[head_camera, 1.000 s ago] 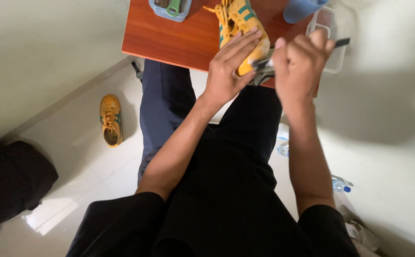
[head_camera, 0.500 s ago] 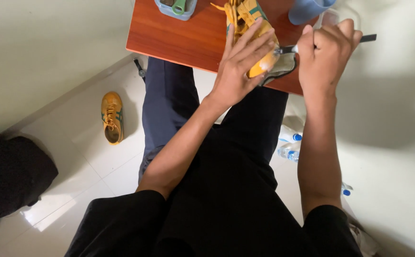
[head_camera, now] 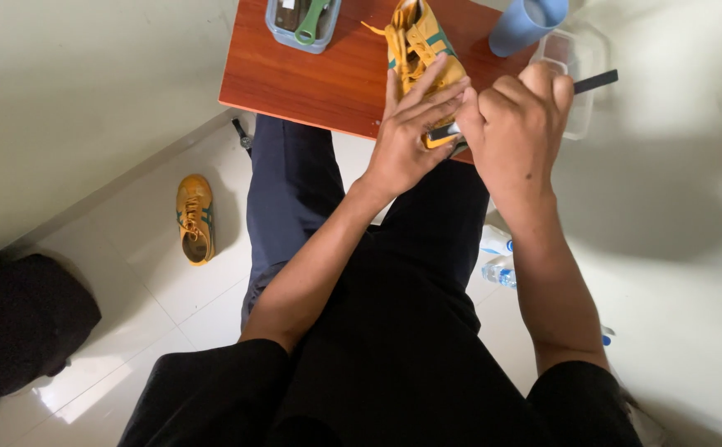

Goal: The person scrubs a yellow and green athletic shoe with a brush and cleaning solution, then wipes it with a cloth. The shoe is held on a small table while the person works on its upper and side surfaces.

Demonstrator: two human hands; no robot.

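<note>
While left hand (head_camera: 406, 145) steadies shoe (head_camera: 417, 41), cup (head_camera: 525, 21) & tray (head_camera: 303, 23) sit nr.

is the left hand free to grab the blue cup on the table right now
Probably not right away. The left hand lies flat on the yellow shoe, steadying it, and the right hand with its dark tool sits between it and the blue cup. It would have to let go and reach across.

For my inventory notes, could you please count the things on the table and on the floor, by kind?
Yellow shoes: 2 (table, floor)
Clear tubs: 2 (one with tools, one empty)
Blue cups: 1
Dark tools in the right hand: 1
Water bottles on the floor: 1
Total: 7
</note>
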